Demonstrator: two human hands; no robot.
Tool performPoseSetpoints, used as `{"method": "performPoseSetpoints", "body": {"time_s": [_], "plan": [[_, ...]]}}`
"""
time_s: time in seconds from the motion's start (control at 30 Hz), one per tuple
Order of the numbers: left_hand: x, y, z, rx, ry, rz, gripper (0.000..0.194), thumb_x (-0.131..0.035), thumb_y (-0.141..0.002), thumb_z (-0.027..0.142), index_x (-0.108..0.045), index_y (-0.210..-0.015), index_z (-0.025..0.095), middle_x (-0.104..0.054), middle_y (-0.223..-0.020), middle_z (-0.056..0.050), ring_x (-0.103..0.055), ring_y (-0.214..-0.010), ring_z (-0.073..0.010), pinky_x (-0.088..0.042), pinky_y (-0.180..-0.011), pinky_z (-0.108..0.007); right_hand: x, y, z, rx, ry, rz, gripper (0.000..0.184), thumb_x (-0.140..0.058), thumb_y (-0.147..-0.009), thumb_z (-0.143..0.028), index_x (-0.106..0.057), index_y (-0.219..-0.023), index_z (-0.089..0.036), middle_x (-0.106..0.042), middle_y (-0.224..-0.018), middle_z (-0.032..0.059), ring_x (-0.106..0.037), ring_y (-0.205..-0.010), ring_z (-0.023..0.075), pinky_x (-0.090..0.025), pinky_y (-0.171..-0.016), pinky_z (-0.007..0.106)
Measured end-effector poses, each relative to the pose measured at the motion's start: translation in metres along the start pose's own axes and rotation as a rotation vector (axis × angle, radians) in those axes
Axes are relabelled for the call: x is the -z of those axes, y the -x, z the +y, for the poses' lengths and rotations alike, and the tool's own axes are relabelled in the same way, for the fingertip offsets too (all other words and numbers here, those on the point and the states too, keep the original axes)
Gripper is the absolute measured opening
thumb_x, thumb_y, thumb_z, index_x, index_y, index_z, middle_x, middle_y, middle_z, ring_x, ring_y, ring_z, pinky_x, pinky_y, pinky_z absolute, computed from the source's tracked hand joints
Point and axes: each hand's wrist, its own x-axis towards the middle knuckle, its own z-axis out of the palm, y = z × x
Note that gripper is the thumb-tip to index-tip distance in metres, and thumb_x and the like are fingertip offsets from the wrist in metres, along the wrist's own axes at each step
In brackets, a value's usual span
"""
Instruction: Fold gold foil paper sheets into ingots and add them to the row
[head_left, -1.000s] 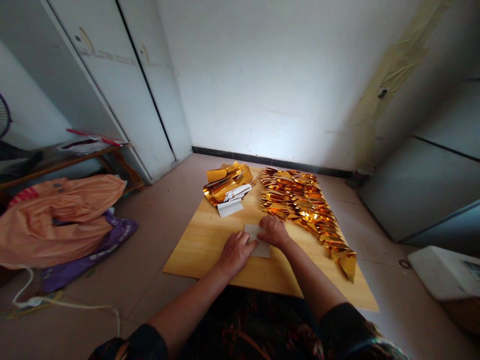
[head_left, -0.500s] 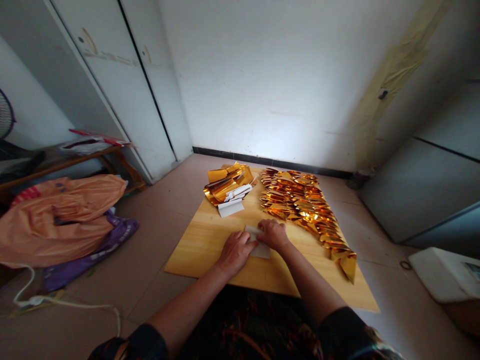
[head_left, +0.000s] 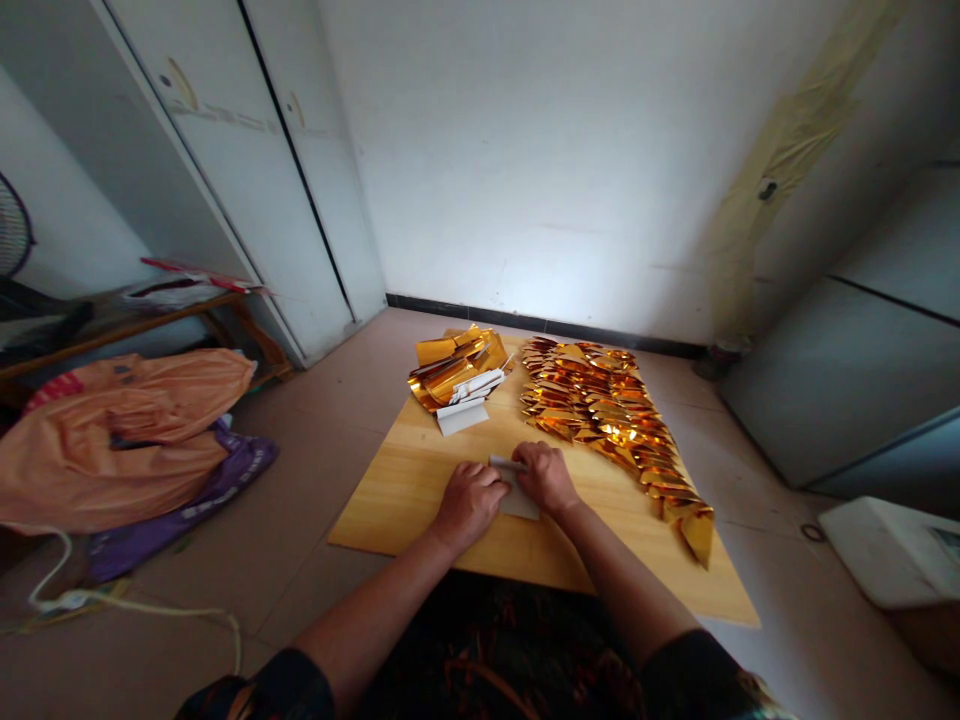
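Observation:
A small sheet of paper [head_left: 517, 501], pale grey on its upper face, lies on the wooden board [head_left: 405, 480] between my hands. Its far edge is folded up and over towards me. My left hand [head_left: 472, 496] grips the paper's left side with curled fingers. On the opposite side, my right hand [head_left: 546, 474] pinches the folded edge. Beyond my left hand sits a loose pile of gold foil paper [head_left: 451, 375] with white-backed pieces [head_left: 463, 415] in front. Rows of folded gold foil pieces [head_left: 600, 400] cover the board's right side, overlapping one another.
An orange cloth-like bundle [head_left: 142, 430] and a purple bag [head_left: 187, 510] lie on the floor at left, near a pale cord [head_left: 150, 613]. Grey cabinets [head_left: 247, 150] stand behind them. A white box-like object [head_left: 885, 550] is at right, below a large grey appliance or cabinet [head_left: 847, 360].
The paper's far edge has been lifted and folded towards me. My right hand has shifted slightly nearer with it, while my left hand has stayed nearly in place.

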Motion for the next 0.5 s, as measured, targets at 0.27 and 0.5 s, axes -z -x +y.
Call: {"method": "performPoseSetpoints", "body": {"time_s": [0.27, 0.5], "plan": [[0.004, 0.008, -0.001, -0.005, 0.017, 0.012, 0.021, -0.047, -0.089, 0.02, -0.067, -0.083, 0.022, -0.065, -0.083, -0.003, -0.054, -0.082, -0.0167, -0.038, -0.081, -0.035, 0.003, 0.022, -0.005, 0.205, 0.159, -0.008, 0.017, -0.051, -0.087, -0.026, -0.064, -0.099, -0.024, -0.06, -0.093, 0.0048, -0.049, -0.093, 0.0197, -0.027, -0.077, 0.032], [0.004, 0.011, 0.001, 0.0, 0.0, 0.061, 0.021, -0.046, -0.088, 0.016, -0.064, -0.079, 0.02, -0.063, -0.083, -0.002, -0.056, -0.082, -0.0158, -0.039, -0.091, -0.036, 0.001, 0.034, -0.005, 0.224, 0.18, -0.024, 0.024, -0.049, -0.091, -0.035, -0.06, -0.109, -0.024, -0.059, -0.1, 0.0063, -0.046, -0.096, 0.021, -0.027, -0.079, 0.033]]}}
